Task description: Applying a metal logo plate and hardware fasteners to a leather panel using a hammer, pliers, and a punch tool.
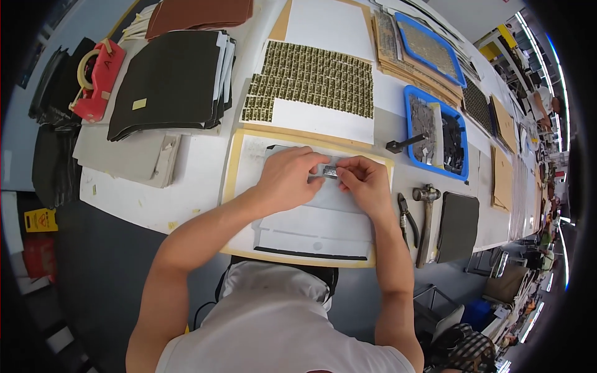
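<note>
While both hands meet over one small part, the scene sorts from largest to smallest like this:

Tabletop (193,180): white, long, running from the near edge, where the person stands, away toward the far right corner; other people work well off at that far end.
Work board (235,163): tan-edged, lying at the near edge of the tabletop, with a white sheet (323,221) on it that carries dark strips along its near side.
Dark sheet stack (171,81): black sheets piled toward the far left of the tabletop, with a brown sheet beyond them.
Grid sheet (314,78): white sheet just beyond the work board, covered in rows of small dark-gold pieces.
Blue tray (407,118): right of the grid sheet, holding dark and grey bits; a second blue tray lies farther back.
Dark pad (459,225): at the near right edge of the tabletop.
Tape dispenser (99,81): red, at the far left edge.
Hammer (426,217): right of the work board, head pointing away from the person.
Pliers (405,219): between the hammer and the work board.
Left hand (286,177): over the far part of the board, fingers pinched narrow on the left end of the small piece.
Right hand (367,183): fingers closed on the right end of the same piece.
Small grey piece (329,171): held between both hands, just above the white sheet.
</note>
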A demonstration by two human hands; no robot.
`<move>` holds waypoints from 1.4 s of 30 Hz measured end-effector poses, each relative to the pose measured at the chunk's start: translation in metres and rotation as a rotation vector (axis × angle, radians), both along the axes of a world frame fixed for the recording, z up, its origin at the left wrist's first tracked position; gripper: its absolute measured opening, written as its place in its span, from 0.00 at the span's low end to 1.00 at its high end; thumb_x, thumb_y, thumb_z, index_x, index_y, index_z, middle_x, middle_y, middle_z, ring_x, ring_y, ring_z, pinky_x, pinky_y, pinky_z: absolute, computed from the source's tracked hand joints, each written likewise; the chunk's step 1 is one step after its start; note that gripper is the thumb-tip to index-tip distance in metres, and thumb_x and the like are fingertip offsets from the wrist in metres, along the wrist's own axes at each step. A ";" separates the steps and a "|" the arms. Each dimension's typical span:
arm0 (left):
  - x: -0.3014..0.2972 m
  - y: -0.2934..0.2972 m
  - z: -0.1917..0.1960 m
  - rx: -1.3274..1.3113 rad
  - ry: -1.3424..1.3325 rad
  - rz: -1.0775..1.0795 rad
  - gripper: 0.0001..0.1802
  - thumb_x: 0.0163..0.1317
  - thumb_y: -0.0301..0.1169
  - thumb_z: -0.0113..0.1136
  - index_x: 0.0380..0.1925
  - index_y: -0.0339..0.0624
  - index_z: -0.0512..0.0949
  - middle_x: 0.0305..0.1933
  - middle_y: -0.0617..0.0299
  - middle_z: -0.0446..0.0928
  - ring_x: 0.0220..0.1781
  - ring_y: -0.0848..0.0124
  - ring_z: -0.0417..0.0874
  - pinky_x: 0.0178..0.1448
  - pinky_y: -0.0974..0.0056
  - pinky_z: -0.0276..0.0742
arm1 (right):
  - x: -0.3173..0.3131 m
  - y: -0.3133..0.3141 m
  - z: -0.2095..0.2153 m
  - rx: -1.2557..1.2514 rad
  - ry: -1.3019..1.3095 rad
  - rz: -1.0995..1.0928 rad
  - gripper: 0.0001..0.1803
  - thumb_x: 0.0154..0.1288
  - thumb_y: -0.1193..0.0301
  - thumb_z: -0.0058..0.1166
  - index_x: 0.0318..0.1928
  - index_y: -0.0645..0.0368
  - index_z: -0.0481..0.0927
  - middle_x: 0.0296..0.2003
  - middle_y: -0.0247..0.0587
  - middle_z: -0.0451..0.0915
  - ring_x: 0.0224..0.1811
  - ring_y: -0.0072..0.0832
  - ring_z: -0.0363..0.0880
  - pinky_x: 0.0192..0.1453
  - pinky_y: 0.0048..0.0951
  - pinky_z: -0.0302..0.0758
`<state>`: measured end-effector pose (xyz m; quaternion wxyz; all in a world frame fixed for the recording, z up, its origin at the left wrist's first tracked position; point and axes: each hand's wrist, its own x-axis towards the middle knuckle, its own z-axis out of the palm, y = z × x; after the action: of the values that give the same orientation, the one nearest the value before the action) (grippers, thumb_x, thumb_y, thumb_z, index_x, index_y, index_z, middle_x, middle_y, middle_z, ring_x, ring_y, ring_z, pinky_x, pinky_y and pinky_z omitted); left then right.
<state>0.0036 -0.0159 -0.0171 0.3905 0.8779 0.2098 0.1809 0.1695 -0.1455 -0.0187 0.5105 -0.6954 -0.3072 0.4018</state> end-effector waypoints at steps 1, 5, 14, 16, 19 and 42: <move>0.000 0.000 0.001 -0.010 -0.001 -0.006 0.14 0.53 0.29 0.71 0.42 0.43 0.86 0.32 0.62 0.81 0.38 0.60 0.84 0.42 0.56 0.79 | -0.002 0.000 0.001 -0.009 0.009 0.000 0.05 0.68 0.79 0.61 0.42 0.69 0.84 0.29 0.36 0.85 0.27 0.17 0.80 0.31 0.20 0.78; -0.001 0.001 -0.002 -0.036 -0.006 -0.018 0.13 0.53 0.29 0.71 0.40 0.43 0.87 0.32 0.62 0.81 0.38 0.60 0.84 0.42 0.56 0.79 | -0.005 0.001 0.009 -0.063 -0.059 0.038 0.04 0.67 0.80 0.62 0.41 0.67 0.84 0.27 0.33 0.83 0.26 0.15 0.77 0.29 0.20 0.75; 0.001 0.000 -0.006 0.003 -0.008 -0.010 0.09 0.55 0.29 0.70 0.37 0.45 0.89 0.33 0.62 0.81 0.39 0.61 0.84 0.43 0.57 0.79 | -0.009 0.000 0.008 -0.087 -0.302 0.039 0.04 0.63 0.80 0.64 0.39 0.67 0.85 0.27 0.37 0.85 0.25 0.17 0.79 0.30 0.22 0.77; 0.002 -0.001 -0.005 0.029 -0.003 -0.005 0.08 0.56 0.29 0.69 0.36 0.45 0.89 0.33 0.63 0.81 0.39 0.61 0.84 0.44 0.57 0.79 | -0.010 -0.001 0.010 -0.082 -0.356 0.031 0.05 0.62 0.80 0.64 0.38 0.67 0.85 0.27 0.39 0.85 0.25 0.19 0.80 0.30 0.23 0.77; 0.002 -0.001 -0.007 0.046 -0.013 0.004 0.07 0.57 0.30 0.69 0.36 0.45 0.89 0.32 0.63 0.81 0.39 0.61 0.83 0.44 0.56 0.79 | -0.010 -0.001 0.010 -0.052 -0.442 0.028 0.05 0.60 0.80 0.66 0.37 0.66 0.86 0.28 0.41 0.85 0.25 0.22 0.81 0.30 0.24 0.78; 0.003 -0.001 -0.006 0.103 -0.023 0.017 0.06 0.55 0.31 0.72 0.34 0.47 0.90 0.29 0.66 0.80 0.33 0.65 0.82 0.37 0.60 0.77 | 0.049 -0.025 0.052 -0.330 -0.400 -0.374 0.13 0.56 0.70 0.74 0.35 0.69 0.88 0.23 0.35 0.84 0.24 0.18 0.79 0.29 0.22 0.73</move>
<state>0.0067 -0.0172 -0.0235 0.3455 0.8929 0.2031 0.2051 0.2183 -0.1701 0.0338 0.3853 -0.8785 -0.1987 0.2006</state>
